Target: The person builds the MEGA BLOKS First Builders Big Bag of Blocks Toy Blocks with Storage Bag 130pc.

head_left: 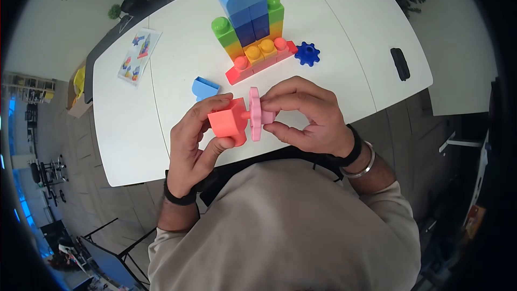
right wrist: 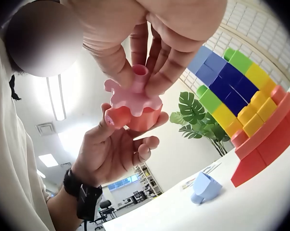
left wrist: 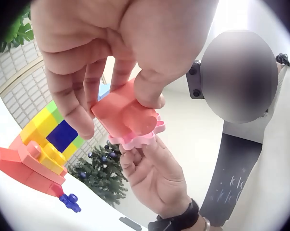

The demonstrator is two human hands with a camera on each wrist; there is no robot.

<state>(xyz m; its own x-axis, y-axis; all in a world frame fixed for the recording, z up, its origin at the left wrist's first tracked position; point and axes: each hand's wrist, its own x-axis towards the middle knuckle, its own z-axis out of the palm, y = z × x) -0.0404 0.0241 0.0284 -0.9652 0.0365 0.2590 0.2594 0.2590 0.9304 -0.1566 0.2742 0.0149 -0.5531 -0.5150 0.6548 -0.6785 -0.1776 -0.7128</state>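
My left hand grips a coral-red toy building block between thumb and fingers, above the near edge of the table. The block has a rounded stud on one side and a thin peg facing right. With thumb and fingertips, my right hand pinches the hub of a pink toy gear, seen edge-on in the head view. The gear's flat side faces the block at the peg. In the right wrist view, the gear's hollow hub shows between the fingers and its toothed rim overlaps the block.
Beyond the hands stands a tower of blue, green, yellow and red blocks. A dark blue gear lies at its right. A light blue block and a picture leaflet lie to the left. A black object rests far right.
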